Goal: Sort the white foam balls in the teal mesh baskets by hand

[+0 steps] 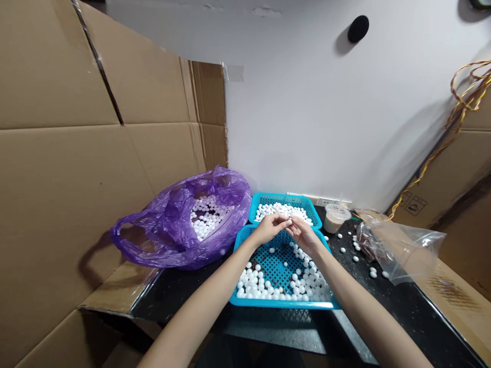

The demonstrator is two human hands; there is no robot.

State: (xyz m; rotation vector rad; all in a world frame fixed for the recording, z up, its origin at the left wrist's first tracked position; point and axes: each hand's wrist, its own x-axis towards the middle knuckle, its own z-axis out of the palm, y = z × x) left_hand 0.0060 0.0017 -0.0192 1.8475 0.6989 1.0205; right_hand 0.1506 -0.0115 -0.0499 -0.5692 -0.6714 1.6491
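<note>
- Closest, the left hand (269, 228) and right hand (304, 236) meet, fingers together, their tips touching over something too small to tell.
- Round white foam balls (253, 283) lie beneath them in a turquoise mesh basket (284, 304).
- Behind, a second turquoise basket (286, 200) holds more balls.
- Left, a crinkled purple plastic bag (172, 225) bulges around others.

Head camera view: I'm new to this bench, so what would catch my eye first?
Probably the two turquoise plastic mesh baskets, the nearer one and the farther one, both holding small white foam balls. To their left lies a crumpled translucent purple plastic bag, holding more of the balls. Above the nearer basket, the left hand and right hand meet at the fingertips.
</note>
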